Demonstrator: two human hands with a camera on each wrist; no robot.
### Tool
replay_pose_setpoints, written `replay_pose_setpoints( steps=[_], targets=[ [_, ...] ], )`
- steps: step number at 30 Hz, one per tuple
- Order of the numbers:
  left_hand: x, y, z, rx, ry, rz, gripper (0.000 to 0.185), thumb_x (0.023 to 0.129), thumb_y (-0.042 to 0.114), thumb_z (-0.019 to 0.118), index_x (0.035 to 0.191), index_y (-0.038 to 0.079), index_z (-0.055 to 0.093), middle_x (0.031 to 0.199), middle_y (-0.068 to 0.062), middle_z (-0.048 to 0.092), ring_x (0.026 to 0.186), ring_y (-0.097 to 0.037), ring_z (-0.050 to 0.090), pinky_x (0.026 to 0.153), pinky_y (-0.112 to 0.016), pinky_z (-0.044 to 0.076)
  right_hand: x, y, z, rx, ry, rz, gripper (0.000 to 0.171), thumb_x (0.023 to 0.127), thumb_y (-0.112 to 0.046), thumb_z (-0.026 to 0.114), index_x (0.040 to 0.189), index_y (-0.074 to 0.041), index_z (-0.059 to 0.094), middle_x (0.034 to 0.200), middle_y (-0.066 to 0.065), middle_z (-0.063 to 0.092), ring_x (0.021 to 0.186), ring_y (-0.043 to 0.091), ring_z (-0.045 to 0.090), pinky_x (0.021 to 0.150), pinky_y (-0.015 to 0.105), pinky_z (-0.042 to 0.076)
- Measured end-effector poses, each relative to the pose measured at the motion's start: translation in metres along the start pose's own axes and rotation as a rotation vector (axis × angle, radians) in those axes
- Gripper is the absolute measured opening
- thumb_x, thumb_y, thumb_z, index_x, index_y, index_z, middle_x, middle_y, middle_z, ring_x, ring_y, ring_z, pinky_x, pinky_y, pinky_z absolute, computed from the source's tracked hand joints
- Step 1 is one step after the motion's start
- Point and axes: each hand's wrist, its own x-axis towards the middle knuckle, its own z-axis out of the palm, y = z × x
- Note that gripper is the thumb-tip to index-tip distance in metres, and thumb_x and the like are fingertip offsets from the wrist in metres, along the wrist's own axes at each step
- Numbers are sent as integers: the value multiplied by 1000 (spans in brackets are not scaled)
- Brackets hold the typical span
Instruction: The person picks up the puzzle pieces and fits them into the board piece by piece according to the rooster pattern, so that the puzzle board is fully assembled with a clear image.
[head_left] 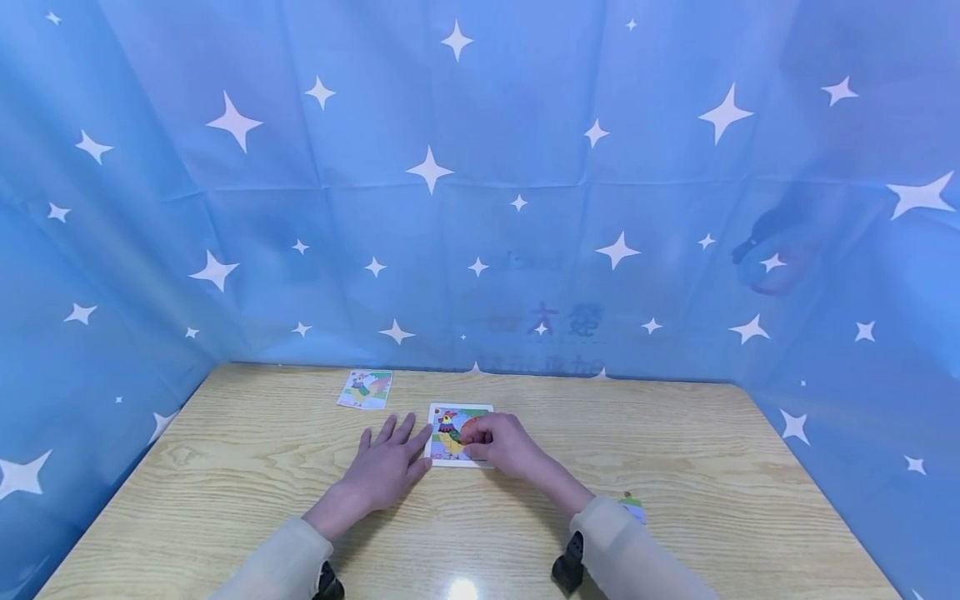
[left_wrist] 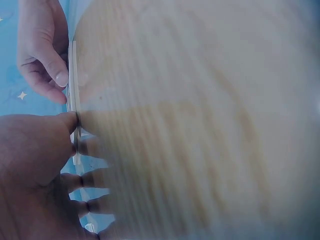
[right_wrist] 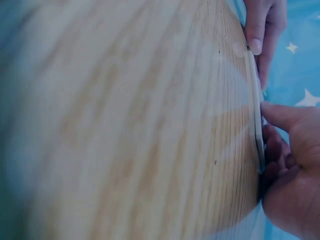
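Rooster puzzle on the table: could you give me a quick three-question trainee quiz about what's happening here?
1. True or false: the right hand rests on the rooster puzzle board.
2. Where does the small picture card lie? A) under the left hand B) apart, toward the table's far left C) on the board
3. Fill in: the left hand lies flat with fingers ____, beside the board's left edge.

Key: 1 true; 2 B; 3 straight.
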Motion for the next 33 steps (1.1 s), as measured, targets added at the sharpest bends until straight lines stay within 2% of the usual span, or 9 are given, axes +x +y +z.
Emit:
replay_pose_setpoints(
  steps=[5, 11, 19, 27, 33],
  targets=[
    [1, 0, 1, 4, 6, 4, 53, 109, 35, 50, 157, 11, 45, 163, -22, 32, 150, -49, 22, 111, -76, 18, 0, 2, 0, 1, -23, -37, 17, 97, -4, 71, 110, -9, 80, 101, -2, 70, 78, 10, 55, 67, 26, 48],
    [2, -2, 2, 12, 1, 5, 53, 110, 35, 49, 157, 12, 44, 163, -22, 31, 150, -49, 21, 111, -76, 17, -1, 3, -1, -14, -48, -96, 18, 98, -4, 69, 111, -9, 80, 105, 1, 72, 86, 9, 59, 71, 25, 50],
    [1, 0, 0, 10, -8, -2, 53, 110, 37, 48, 157, 12, 44, 164, -21, 31, 151, -47, 21, 111, -76, 18, 1, 4, -2, -60, -74, -109, 18, 99, -6, 68, 113, -9, 80, 108, 2, 70, 102, 22, 63, 83, 32, 52],
    [2, -1, 1, 15, -13, -4, 54, 110, 36, 48, 158, 13, 43, 164, -20, 30, 151, -48, 19, 112, -75, 17, 2, 2, -5, -110, -110, -105, 19, 99, -6, 68, 115, -7, 80, 106, 1, 67, 99, 21, 60, 79, 30, 49],
    [1, 0, 0, 7, -13, -8, 53, 110, 36, 48, 158, 13, 43, 164, -20, 30, 151, -47, 20, 112, -75, 17, 2, 3, -5, -79, -120, -114, 20, 100, -7, 67, 115, -8, 79, 105, -1, 66, 95, 16, 59, 76, 29, 49]
  ],
)
